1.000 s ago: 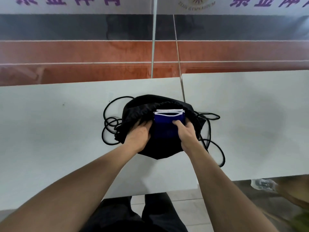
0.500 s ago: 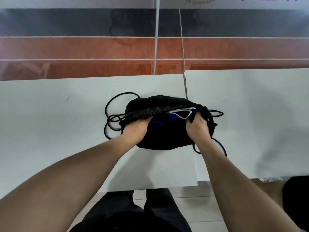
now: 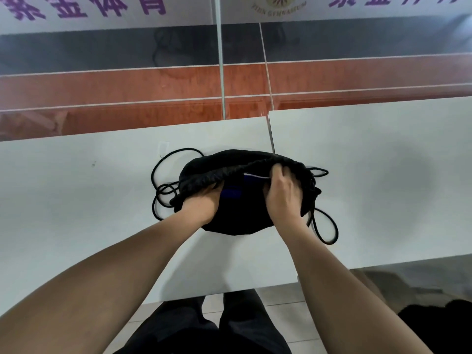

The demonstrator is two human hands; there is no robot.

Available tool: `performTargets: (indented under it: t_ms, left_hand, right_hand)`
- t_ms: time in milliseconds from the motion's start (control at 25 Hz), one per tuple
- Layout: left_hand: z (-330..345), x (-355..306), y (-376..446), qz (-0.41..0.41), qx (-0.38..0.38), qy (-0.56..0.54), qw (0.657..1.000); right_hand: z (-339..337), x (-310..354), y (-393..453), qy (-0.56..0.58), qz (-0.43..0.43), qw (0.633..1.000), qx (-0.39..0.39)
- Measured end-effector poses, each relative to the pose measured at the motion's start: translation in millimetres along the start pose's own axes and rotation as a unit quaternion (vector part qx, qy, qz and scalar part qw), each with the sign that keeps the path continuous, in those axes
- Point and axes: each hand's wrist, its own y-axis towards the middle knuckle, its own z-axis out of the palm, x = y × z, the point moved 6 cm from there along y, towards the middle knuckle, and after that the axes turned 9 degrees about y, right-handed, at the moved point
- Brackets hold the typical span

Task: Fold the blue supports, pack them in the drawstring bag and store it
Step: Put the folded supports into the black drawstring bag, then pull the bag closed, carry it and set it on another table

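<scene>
Gaping black drawstring bag (image 3: 245, 162), gathered rim, blue supports (image 3: 231, 192) inside.

Both hands gripping bag (image 3: 237, 215), supports (image 3: 231, 193) inside

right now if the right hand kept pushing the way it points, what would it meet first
Most likely the gathered rim of the black drawstring bag, which the right hand already touches; depth is unclear.

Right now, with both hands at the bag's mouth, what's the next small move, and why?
Probably push the blue supports fully down inside. A blue patch and white edge show at the mouth of the drawstring bag, between the left hand and right hand, and the cords lie slack.
</scene>
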Motion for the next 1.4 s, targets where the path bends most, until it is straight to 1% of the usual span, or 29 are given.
performTargets:
  t_ms: [80,120,160,200,240,280,320,360,400,440,480,520,560,600,640,760,840,920,960,1000,1040,1080,1160,1200,1240,1280,1360,1400]
  left_hand:
    - [-6,-5,-4,-0.006,-0.044,-0.017,0.999]
    - [-10,-7,-6,-0.005,-0.065,-0.019,0.998]
    - [-16,-11,-11,0.010,-0.093,-0.010,0.996]
    - [-25,-18,-20,0.046,-0.136,0.002,0.990]
    - [-36,-26,-34,0.099,-0.192,0.010,0.976]
    - [-48,-32,-52,0.148,-0.260,0.011,0.954]
    - [-57,-31,-70,0.168,-0.328,0.004,0.930]
    - [-62,-21,-85,0.141,-0.381,-0.016,0.914]
    - [-62,-1,-94,0.071,-0.402,-0.052,0.912]
    - [-54,24,-95,-0.026,-0.377,-0.095,0.921]
    - [-41,46,-94,-0.114,-0.308,-0.129,0.936]
    - [-22,62,-90,-0.169,-0.223,-0.160,0.947]
    - [-8,69,-88,-0.188,-0.155,-0.186,0.952]
    - [3,71,-86,-0.185,-0.115,-0.205,0.954]
    - [6,70,-86,-0.173,-0.104,-0.223,0.954]
    - [-10,74,-95,-0.162,-0.155,-0.297,0.928]
    - [-37,79,-109,-0.160,-0.201,-0.339,0.905]
    - [-72,86,-126,-0.164,-0.273,-0.393,0.863]
    - [-90,87,-134,-0.159,-0.301,-0.427,0.838]
    - [-105,89,-139,-0.149,-0.316,-0.450,0.822]
    - [-118,90,-142,-0.136,-0.320,-0.456,0.820]
    - [-131,93,-143,-0.124,-0.315,-0.452,0.825]
    - [-150,102,-144,-0.103,-0.298,-0.416,0.853]
    - [-159,109,-146,-0.108,-0.304,-0.374,0.870]
    - [-164,123,-147,-0.133,-0.325,-0.333,0.875]
    - [-169,140,-150,-0.173,-0.356,-0.308,0.865]
    - [-163,183,-154,-0.277,-0.398,-0.297,0.823]
    - [-158,202,-156,-0.318,-0.404,-0.288,0.808]
  right_hand:
    - [1,11,-12,0.047,-0.078,0.996,0.013]
    - [-5,15,-17,0.074,-0.100,0.992,-0.002]
    - [-17,16,-20,0.102,-0.117,0.987,-0.039]
    - [-33,16,-23,0.122,-0.133,0.979,-0.089]
    - [-48,11,-27,0.128,-0.136,0.973,-0.135]
    - [-61,2,-29,0.118,-0.111,0.973,-0.162]
    - [-69,-11,-28,0.098,-0.067,0.980,-0.163]
    - [-71,-25,-25,0.072,-0.015,0.988,-0.134]
    - [-67,-38,-22,0.057,0.033,0.994,-0.082]
    - [-59,-50,-22,0.058,0.072,0.995,-0.021]
    - [-51,-59,-24,0.074,0.096,0.992,0.030]
    - [-46,-65,-26,0.091,0.109,0.988,0.057]
    - [-45,-69,-28,0.111,0.119,0.985,0.056]
    - [-47,-71,-30,0.125,0.123,0.983,0.046]
    - [-51,-70,-32,0.137,0.124,0.982,0.038]
    - [-70,-59,-26,0.150,0.121,0.981,0.030]
    - [-91,-54,-18,0.160,0.127,0.979,0.010]
    - [-117,-52,-12,0.181,0.131,0.975,-0.019]
    - [-129,-50,-10,0.188,0.128,0.973,-0.027]
    - [-140,-48,-8,0.190,0.119,0.974,-0.024]
    - [-151,-43,-6,0.188,0.105,0.976,-0.011]
    - [-162,-38,-3,0.189,0.090,0.978,0.009]
    - [-182,-31,1,0.211,0.069,0.974,0.044]
    - [-194,-33,4,0.217,0.067,0.973,0.040]
    - [-205,-39,7,0.202,0.066,0.977,0.017]
    - [-217,-52,10,0.165,0.072,0.983,-0.026]
    - [-235,-88,10,0.082,0.101,0.985,-0.113]
    - [-239,-106,7,0.062,0.123,0.981,-0.139]
